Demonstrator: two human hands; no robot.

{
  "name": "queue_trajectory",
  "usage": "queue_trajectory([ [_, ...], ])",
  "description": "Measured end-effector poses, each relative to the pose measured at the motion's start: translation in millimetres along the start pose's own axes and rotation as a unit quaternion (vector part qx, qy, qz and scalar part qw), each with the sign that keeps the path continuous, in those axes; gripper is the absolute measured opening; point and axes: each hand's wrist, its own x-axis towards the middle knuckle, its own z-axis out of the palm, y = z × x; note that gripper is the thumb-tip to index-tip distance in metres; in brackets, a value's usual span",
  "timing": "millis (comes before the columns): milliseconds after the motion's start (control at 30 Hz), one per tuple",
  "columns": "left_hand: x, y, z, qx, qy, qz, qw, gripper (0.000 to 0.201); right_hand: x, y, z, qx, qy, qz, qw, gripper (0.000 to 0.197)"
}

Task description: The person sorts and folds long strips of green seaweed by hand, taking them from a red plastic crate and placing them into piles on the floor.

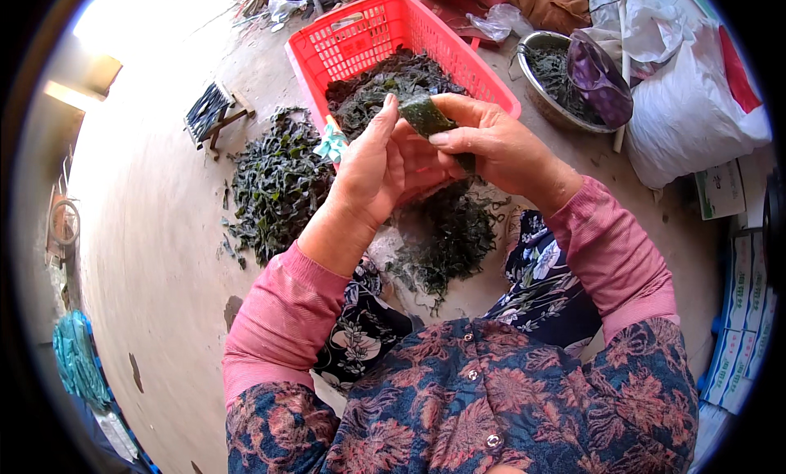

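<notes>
A dark green piece of seaweed (422, 116) is pinched between the thumb and fingers of my right hand (509, 151), and its lower end shows below the fingers. My left hand (372, 167) is beside it, thumb raised apart from the curved fingers. Those fingers lie under the seaweed and are partly hidden; whether they touch it is unclear. Both hands are over the near end of a red plastic basket (483, 69) that holds a heap of dark seaweed (397, 73). Another seaweed pile (446, 241) lies on the floor between my legs.
A larger seaweed pile (278, 187) spreads on the concrete floor left of the basket, near a small folding stool (214, 114). At right stand a metal basin (539, 93) with seaweed and a purple bag (602, 79), a white sack (688, 106), and stacked boxes (741, 310).
</notes>
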Motion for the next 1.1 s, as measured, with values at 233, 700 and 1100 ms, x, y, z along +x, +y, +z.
queue_trajectory([
  [233,2,12,-19,-0.027,-0.001,0.108,0.994,0.032,-6,13,19,-0.058,-0.019,-0.015,0.998,0.042],
  [700,-5,25,-38,-0.145,0.103,0.225,0.958,0.014,0,29,-7,-0.104,0.116,-0.004,0.988,0.016],
  [1100,-25,18,-10,0.145,-0.084,0.013,0.986,0.012,-1,10,4,-0.139,0.116,-0.189,0.965,0.018],
])
